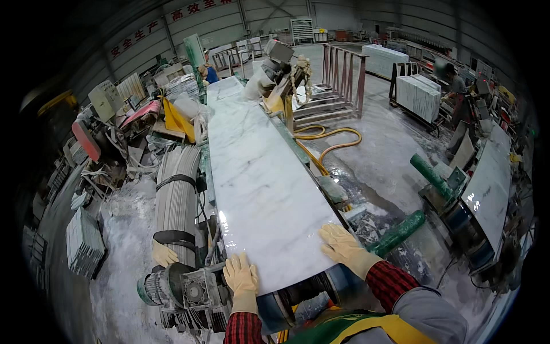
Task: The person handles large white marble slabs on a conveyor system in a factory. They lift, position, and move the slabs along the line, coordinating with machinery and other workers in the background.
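A long white marble slab (pixel 263 172) with grey veins lies flat on a roller conveyor, running away from me. At its near left corner my left hand (pixel 240 275), in a cream glove, rests with its fingers stretched out along the edge. My right hand (pixel 344 247), gloved alike, lies on the near right edge, fingers spread over the top face. Neither hand is wrapped round the slab; its underside is hidden. Below the near end a dark roller (pixel 303 290) shows. A loose cream glove (pixel 164 253) lies left of my left hand.
A motor (pixel 163 288) sits at the near left, beside a strapped stack of strips (pixel 175 200). Green rollers (pixel 398 233) stick out on the right. A yellow hose (pixel 338 133) loops on the wet floor near a metal rack (pixel 344 80). People (pixel 211 73) stand farther off.
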A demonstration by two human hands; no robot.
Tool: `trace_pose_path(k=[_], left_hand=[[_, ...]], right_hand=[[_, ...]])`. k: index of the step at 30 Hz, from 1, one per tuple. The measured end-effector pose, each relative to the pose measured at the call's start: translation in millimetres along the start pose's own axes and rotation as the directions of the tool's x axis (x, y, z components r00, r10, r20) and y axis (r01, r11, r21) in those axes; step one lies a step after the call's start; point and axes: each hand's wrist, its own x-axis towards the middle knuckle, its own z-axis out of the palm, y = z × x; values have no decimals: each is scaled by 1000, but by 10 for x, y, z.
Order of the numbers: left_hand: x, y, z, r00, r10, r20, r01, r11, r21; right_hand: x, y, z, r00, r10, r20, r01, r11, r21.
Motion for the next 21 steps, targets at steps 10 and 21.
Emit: trace_pose_path(k=[10, 21], left_hand=[[145, 78, -131, 999, -22, 31, 21, 999, 29], [159, 73, -101, 989, 76, -125, -78, 997, -9]], right_hand=[[539, 151, -142, 975, -119, -190, 129, 991, 43], [496, 295, 37, 945, -125, -303, 130, 991, -2]])
